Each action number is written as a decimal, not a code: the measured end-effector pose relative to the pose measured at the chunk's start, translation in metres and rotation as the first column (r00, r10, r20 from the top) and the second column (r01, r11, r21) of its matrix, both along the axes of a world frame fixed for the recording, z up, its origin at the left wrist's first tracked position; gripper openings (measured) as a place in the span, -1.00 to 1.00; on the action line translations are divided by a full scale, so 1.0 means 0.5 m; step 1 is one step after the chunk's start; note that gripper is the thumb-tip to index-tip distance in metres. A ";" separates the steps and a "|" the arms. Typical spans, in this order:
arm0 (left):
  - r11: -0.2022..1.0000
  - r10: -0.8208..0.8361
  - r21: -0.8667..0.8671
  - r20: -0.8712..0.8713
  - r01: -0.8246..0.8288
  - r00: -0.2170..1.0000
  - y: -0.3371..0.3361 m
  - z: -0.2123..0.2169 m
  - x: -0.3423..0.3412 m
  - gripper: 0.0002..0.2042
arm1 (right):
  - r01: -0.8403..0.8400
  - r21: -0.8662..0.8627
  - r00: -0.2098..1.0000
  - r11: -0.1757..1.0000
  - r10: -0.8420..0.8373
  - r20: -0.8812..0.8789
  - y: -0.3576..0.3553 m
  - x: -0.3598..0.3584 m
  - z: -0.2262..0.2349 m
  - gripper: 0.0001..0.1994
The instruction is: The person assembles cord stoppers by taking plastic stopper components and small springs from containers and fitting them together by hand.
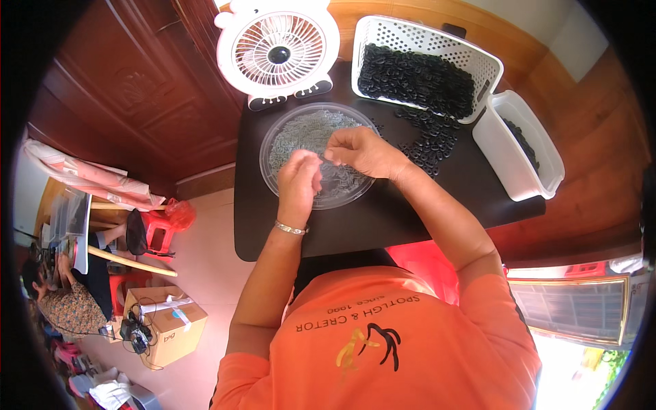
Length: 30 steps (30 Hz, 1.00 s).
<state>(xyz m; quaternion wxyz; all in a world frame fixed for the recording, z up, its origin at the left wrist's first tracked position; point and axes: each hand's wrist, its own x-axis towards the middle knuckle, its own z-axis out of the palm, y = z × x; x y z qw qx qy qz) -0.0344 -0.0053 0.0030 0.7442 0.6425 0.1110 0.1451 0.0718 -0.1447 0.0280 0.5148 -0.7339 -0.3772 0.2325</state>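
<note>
Over a round clear plastic tray my two hands are held close together. My left hand, with a bracelet at its wrist, has its fingers curled in and is slightly blurred. Thumb and forefinger of my right hand are pinched together right beside the left fingertips. Whatever either hand holds is too small or hidden to name. Many small grey, clear-looking pieces cover the tray's bottom. Small black oval pieces lie loose on the dark table, to the right of my right hand.
A white perforated basket full of black pieces stands at the back. Right of it is a white bin with fewer black pieces. An animal-shaped fan stands behind the tray. Far left, another person sits near a cardboard box.
</note>
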 end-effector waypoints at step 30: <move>0.985 0.145 -0.113 0.149 -0.129 0.978 0.030 -0.008 0.001 -0.86 | 0.163 -0.197 0.569 0.967 0.071 0.819 0.036 -0.023 -0.045 -0.94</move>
